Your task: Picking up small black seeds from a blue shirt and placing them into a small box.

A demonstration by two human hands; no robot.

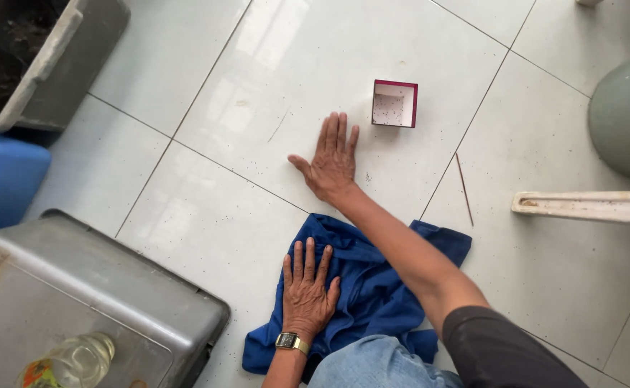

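The blue cloth was spread crumpled on the tiled floor, near its lower edge in view. It was pressed under the left hand, fingers flat and released. The right hand was laid flat on a tile, fingers extended, grasping nothing, just beside a small open red-rimmed box.

Cloth deep blue. Small box crimson outside, white speckled inside. Floor tiles pale grey, dark specks. Bin grey. Watch gold. Sleeve black.
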